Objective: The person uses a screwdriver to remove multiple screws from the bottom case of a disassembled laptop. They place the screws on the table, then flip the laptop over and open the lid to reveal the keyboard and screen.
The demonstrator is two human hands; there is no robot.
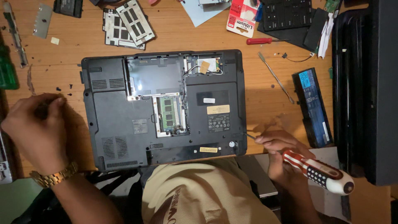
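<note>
A black laptop lies upside down on the wooden desk, its bottom covers off so that a memory module and an empty drive bay show. My right hand grips a screwdriver with a red, white and dark patterned handle; its thin tip sits at the laptop's front right corner. My left hand, a gold watch on the wrist, rests on the desk left of the laptop, fingers pinched together on something too small to make out.
Two removed cover plates lie beyond the laptop. A laptop battery, a metal pry tool and a small red screwdriver lie to the right. A keyboard and a large black case fill the right side.
</note>
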